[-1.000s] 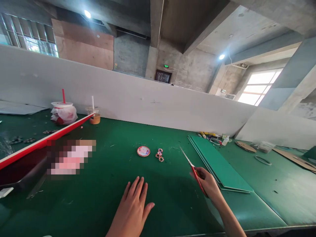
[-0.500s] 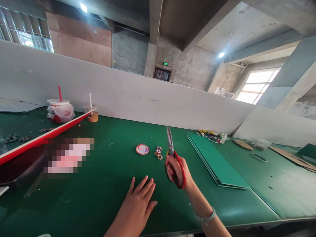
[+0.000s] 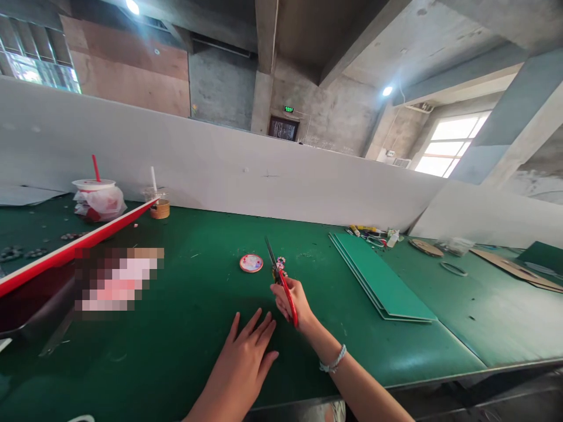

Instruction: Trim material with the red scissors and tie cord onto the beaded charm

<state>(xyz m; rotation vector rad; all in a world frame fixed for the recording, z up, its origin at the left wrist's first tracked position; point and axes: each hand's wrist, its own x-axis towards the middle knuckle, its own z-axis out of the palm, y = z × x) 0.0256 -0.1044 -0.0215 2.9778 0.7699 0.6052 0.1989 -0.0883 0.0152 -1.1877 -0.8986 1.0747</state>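
My right hand [image 3: 292, 299] is closed around the red handles of a pair of scissors [image 3: 273, 258], whose blades point away from me and up to the left. Just behind the scissors is a small beaded piece [image 3: 281, 262], partly hidden by them. A round tin-like disc [image 3: 251, 263] with a red rim and a pale printed face lies to the left of the blades. My left hand [image 3: 248, 351] rests palm down on the green tabletop [image 3: 176, 351], fingers spread, holding nothing.
Green boards [image 3: 382, 281] lie stacked to the right. Behind them are small tools and a white bottle [image 3: 393, 238]. At left stand a red-edged panel [image 3: 88, 240], a bagged cup [image 3: 99, 199] and a small cup with a straw [image 3: 160, 208]. A white partition [image 3: 211, 170] closes the back.
My right hand has moved left and a little down with the scissors, which now overlap the beaded piece. My left hand stays almost in place. The view has shifted slightly.
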